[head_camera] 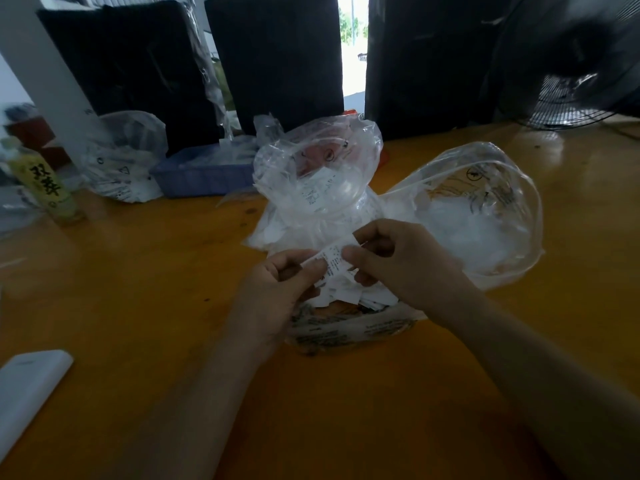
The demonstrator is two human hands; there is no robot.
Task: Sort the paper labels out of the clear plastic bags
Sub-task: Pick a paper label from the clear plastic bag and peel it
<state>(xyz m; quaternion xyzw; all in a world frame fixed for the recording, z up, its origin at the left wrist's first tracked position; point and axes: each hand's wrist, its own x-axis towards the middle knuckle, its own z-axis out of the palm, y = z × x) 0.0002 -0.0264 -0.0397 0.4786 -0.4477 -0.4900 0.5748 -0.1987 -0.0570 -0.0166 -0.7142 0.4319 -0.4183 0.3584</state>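
Head view | left hand (277, 289) and right hand (398, 261) both pinch one paper label (334, 259) over a bag (346, 327) | risk: opposing pull tears it

Both hands together at centre, left grip (277, 285) and right grip (391, 258) curled, thumbs pinching.

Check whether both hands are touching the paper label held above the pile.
Touching. The head view shows the left hand and the right hand each pinching the paper label between thumb and fingers, above the pile of labels.
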